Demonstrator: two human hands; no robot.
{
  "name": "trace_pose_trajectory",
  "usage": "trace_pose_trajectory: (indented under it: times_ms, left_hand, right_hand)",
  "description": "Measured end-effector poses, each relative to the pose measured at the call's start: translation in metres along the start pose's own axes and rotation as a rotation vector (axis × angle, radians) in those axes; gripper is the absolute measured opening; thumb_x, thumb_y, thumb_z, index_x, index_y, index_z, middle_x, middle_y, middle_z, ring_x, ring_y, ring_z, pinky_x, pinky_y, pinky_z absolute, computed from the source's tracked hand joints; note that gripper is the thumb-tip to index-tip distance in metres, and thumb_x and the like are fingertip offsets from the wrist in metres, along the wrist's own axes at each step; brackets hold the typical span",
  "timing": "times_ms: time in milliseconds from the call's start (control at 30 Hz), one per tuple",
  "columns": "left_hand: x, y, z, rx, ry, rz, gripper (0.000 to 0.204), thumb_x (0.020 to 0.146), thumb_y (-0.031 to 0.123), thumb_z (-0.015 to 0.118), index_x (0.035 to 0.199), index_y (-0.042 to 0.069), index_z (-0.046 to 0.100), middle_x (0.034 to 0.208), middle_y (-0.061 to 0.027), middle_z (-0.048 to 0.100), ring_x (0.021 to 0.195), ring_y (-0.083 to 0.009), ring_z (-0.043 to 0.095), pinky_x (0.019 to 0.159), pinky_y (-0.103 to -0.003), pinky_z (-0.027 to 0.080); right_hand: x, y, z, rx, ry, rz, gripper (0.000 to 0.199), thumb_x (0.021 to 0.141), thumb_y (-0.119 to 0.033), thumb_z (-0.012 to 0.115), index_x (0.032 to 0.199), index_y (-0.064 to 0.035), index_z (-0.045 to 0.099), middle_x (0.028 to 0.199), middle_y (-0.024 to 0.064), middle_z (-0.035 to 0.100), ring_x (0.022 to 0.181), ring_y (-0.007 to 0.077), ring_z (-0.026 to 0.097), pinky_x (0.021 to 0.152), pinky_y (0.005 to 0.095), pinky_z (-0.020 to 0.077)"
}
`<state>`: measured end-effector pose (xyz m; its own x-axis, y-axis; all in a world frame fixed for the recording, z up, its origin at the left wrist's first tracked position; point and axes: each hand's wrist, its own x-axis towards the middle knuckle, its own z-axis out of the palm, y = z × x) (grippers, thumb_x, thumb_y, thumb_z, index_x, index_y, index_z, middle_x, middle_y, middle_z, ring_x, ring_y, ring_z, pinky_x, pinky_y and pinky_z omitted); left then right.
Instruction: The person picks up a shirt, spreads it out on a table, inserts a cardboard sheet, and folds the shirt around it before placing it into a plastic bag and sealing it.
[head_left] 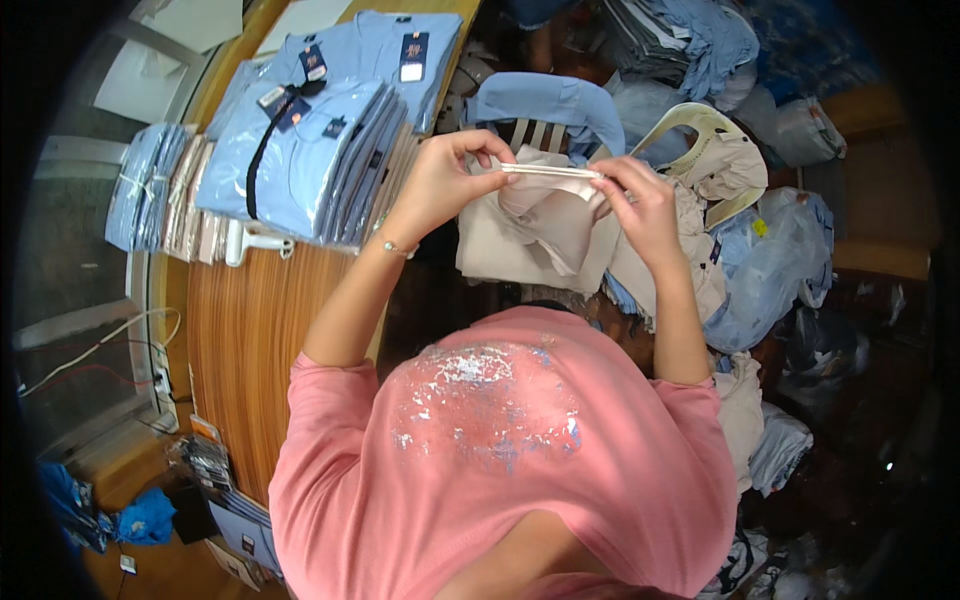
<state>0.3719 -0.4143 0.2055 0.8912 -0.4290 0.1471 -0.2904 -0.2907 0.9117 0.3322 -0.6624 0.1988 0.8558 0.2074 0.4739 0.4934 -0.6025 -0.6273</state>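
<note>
I find both hands raised over the lap, left hand (pixel 440 180) and right hand (pixel 640 200) with fingers pinched shut on a beige shirt's collar (pixel 550 171), folding barely begun, while bagged blue shirts (pixel 300 160) lie finished on the desk (pixel 250 330).

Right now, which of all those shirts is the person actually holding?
The beige shirt, pinched at its collar between the left hand and right hand. The light blue shirts lie bagged and stacked on the wooden table, untouched.
</note>
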Motion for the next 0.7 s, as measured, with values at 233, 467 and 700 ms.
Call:
trace_pose_trajectory:
  times_ms: [233,467,700]
  left_hand:
    - [-0.024,-0.085,0.042,-0.382,-0.058,-0.344,0.012,0.076,0.000,0.068,0.087,-0.002,0.063,0.075,-0.0002,0.063,0.069,-0.0049,0.059,0.064,-0.018,0.047]
    - [-0.037,-0.096,0.051,-0.326,0.004,-0.347,0.012,0.076,0.003,0.070,0.087,-0.001,0.067,0.080,-0.0017,0.066,0.068,-0.0057,0.058,0.064,-0.019,0.047]
    - [-0.034,-0.092,0.047,0.068,0.042,-0.032,0.011,0.073,0.006,0.071,0.082,0.001,0.069,0.077,-0.0059,0.066,0.066,-0.0141,0.059,0.062,-0.024,0.046]
  right_hand:
    - [-0.052,0.034,0.048,0.020,-0.137,0.237,0.012,0.080,-0.016,0.064,0.087,-0.0056,0.065,0.079,0.0054,0.063,0.063,0.0213,0.060,0.057,0.0298,0.0461]
    - [-0.060,0.040,0.058,0.013,-0.169,0.263,0.012,0.080,-0.016,0.064,0.086,-0.0058,0.065,0.076,0.0048,0.063,0.062,0.0192,0.060,0.056,0.0285,0.0455]
    - [-0.065,0.044,0.058,-0.003,-0.194,0.282,0.013,0.080,-0.018,0.064,0.087,-0.0067,0.066,0.077,0.0051,0.063,0.063,0.0193,0.061,0.058,0.0283,0.0460]
